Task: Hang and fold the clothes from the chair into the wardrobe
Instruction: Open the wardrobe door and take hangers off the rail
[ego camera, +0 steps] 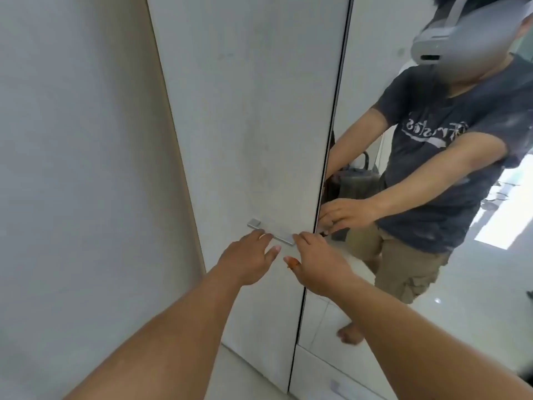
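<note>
A: Where are the hands?

B: Both sit just below the middle of the frame, at the wardrobe door (245, 125). The left hand (245, 261) reaches up with fingers stretched out and loosely spread, fingertips at the lower edge of the handle (271, 231). It holds nothing.

A: And the other?

B: The right hand (317, 264) is just beside it, fingers also extended, their tips meeting the right end of that handle. Whether any finger hooks behind the bar, I cannot tell. The thumb points left toward the other hand.

A: Describe the handle.

B: A flat silver bar, slanting down to the right, fixed near the door's right edge.

A: Is the wardrobe shut?

B: The pale door lies flush, with a dark seam running down the frame between it and the mirror door (432, 284) on the right.

A: What does the mirror show?

B: A person in a dark printed T-shirt and tan shorts, barefoot, arms reaching toward the seam. A dark bag stands behind, on a glossy floor.

A: And on the left?

B: A plain pale wall (72, 168) fills that side.
</note>
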